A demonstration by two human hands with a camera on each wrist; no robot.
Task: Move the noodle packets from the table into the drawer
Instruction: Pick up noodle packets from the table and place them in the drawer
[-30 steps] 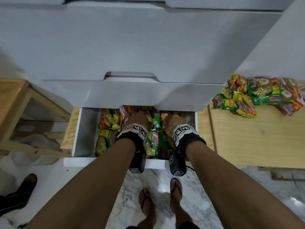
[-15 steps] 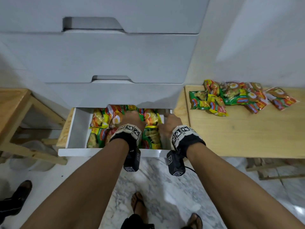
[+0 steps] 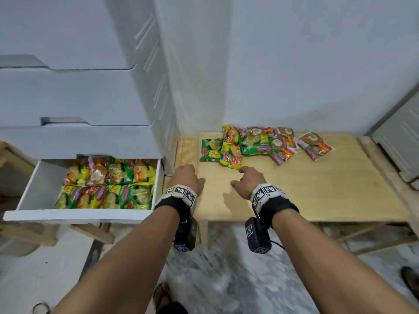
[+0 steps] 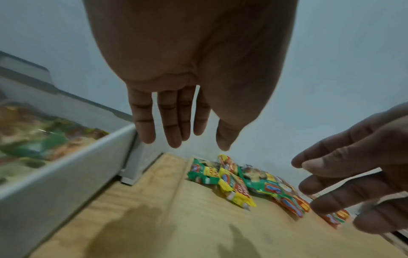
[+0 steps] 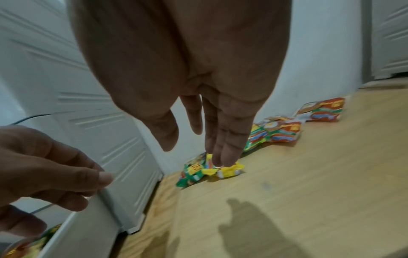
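Hands [image 3: 187,179] out of drawer [image 3: 40,193], now over table [image 3: 317,189], empty

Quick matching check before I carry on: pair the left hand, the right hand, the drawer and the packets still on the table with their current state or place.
Things:
1. left hand
2. right hand
3. drawer
4. noodle packets on the table

States:
A. pulled open, two rows of packets inside
B. heaped at the far edge by the wall
C. empty, nearest the drawer's side
D. empty, fingers stretched toward the yellow packet

Pairs: 1-C, 2-D, 3-A, 4-B
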